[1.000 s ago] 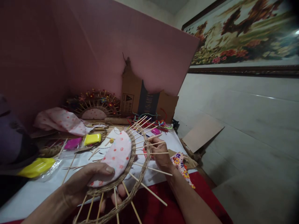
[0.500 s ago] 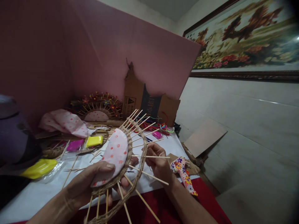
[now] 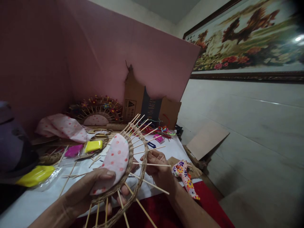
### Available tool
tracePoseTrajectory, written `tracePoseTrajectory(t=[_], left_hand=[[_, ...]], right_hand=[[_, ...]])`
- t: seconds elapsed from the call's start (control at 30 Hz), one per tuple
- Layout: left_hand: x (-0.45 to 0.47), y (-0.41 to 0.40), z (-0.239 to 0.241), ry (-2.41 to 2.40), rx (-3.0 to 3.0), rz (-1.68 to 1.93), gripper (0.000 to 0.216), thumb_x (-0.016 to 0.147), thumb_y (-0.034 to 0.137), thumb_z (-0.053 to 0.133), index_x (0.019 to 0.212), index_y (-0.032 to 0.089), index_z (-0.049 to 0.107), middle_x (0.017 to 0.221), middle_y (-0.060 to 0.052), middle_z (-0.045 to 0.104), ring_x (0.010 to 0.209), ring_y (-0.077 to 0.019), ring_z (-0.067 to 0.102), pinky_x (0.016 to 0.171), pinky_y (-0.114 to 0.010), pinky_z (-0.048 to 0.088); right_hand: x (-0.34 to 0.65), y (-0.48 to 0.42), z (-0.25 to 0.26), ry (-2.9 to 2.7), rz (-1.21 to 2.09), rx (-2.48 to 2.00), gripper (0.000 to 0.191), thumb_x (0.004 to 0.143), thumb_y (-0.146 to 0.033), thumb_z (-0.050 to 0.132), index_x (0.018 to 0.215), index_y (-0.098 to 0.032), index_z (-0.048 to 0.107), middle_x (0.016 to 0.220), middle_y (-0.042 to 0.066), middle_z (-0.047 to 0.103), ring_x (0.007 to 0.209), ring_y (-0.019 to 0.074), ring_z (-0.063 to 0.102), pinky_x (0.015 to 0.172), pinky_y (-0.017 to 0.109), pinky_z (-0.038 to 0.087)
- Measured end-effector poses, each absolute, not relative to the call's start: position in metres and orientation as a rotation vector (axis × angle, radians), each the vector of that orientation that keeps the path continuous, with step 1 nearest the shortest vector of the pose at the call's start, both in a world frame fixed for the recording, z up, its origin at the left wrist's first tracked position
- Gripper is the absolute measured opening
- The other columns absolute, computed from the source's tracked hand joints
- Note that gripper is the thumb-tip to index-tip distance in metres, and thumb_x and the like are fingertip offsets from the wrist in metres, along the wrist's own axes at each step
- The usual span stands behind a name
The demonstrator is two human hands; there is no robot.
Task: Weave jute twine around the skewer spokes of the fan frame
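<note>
A half-round woven piece (image 3: 116,156), covered in pale fabric with red prints, is tilted up over the table. Thin wooden sticks (image 3: 154,186) fan out from its twine-wrapped edge. Farther out, a twine band (image 3: 141,182) is woven across the sticks. My left hand (image 3: 87,183) grips the fabric half, thumb on the front and fingers behind it. At the band's right side, my right hand (image 3: 158,166) is closed, fingertips pinched against the twine near one stick. Any loose strand in those fingertips is too small to make out.
Yellow clay packs (image 3: 93,146) and a magenta pack (image 3: 74,151) lie left on the white tabletop (image 3: 83,166). A finished fan-shaped piece (image 3: 96,119) and torn cardboard (image 3: 134,104) stand behind. Right of my hand lies a flowered fabric shape (image 3: 186,177). A purple container (image 3: 14,142) stands far left.
The view has shifted slightly, so most things sit a little left and lower. My right fingers have drawn in closer to the twine band. The left hand keeps its grip.
</note>
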State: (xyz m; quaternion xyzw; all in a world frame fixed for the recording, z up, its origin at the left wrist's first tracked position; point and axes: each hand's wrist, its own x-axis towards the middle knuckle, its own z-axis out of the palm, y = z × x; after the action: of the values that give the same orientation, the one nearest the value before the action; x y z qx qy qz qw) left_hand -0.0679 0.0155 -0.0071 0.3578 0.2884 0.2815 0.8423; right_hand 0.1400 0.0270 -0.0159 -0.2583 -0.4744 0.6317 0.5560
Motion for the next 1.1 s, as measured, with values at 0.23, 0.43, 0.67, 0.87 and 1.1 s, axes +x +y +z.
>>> tracePoseTrajectory(t=[0.23, 0.43, 0.67, 0.87, 1.1], left_hand=[[-0.065, 0.013, -0.002, 0.660, 0.724, 0.635, 0.023, 0.074, 0.023, 0.053, 0.077, 0.007, 0.070, 0.073, -0.015, 0.071, 0.059, -0.0222, 0.066, 0.045, -0.024, 0.051], [-0.062, 0.012, -0.003, 0.672, 0.718, 0.677, 0.026, 0.076, 0.024, 0.053, 0.089, 0.008, 0.069, 0.077, -0.014, 0.071, 0.062, -0.0210, 0.065, 0.046, -0.024, 0.051], [-0.060, 0.013, -0.005, 0.633, 0.723, 0.695, 0.028, 0.077, 0.024, 0.052, 0.090, 0.005, 0.067, 0.082, -0.016, 0.070, 0.061, -0.0198, 0.065, 0.046, -0.023, 0.050], [-0.060, 0.016, -0.005, 0.662, 0.670, 0.677, 0.025, 0.076, 0.022, 0.054, 0.088, 0.005, 0.067, 0.080, -0.015, 0.070, 0.066, -0.0211, 0.066, 0.048, -0.023, 0.051], [-0.061, 0.017, -0.010, 0.664, 0.698, 0.625, 0.028, 0.078, 0.023, 0.051, 0.093, 0.004, 0.065, 0.084, -0.016, 0.070, 0.066, -0.0201, 0.065, 0.049, -0.022, 0.051]], right_hand=[[0.134, 0.031, -0.020, -1.068, 1.388, -0.594, 0.018, 0.079, -0.033, 0.053, 0.077, -0.016, 0.054, 0.036, -0.012, 0.023, 0.032, 0.0034, 0.013, 0.035, 0.019, 0.010], [0.131, 0.030, -0.019, -1.042, 1.423, -0.617, 0.012, 0.079, -0.029, 0.051, 0.083, -0.017, 0.051, 0.043, -0.011, 0.024, 0.036, 0.0033, 0.009, 0.036, 0.017, 0.008], [0.138, 0.022, -0.015, -1.071, 1.586, -0.646, 0.028, 0.068, -0.031, 0.056, 0.092, -0.016, 0.056, 0.050, -0.007, 0.035, 0.041, 0.0050, 0.023, 0.040, 0.017, 0.022], [0.144, 0.031, -0.015, -1.162, 1.586, -0.740, 0.043, 0.068, -0.057, 0.057, 0.068, -0.014, 0.055, 0.043, -0.009, 0.027, 0.038, 0.0031, 0.015, 0.036, 0.018, 0.013], [0.141, 0.031, -0.013, -1.207, 1.592, -0.846, 0.037, 0.070, -0.043, 0.063, 0.051, -0.015, 0.048, 0.038, -0.008, 0.035, 0.032, 0.0022, 0.020, 0.032, 0.019, 0.009]])
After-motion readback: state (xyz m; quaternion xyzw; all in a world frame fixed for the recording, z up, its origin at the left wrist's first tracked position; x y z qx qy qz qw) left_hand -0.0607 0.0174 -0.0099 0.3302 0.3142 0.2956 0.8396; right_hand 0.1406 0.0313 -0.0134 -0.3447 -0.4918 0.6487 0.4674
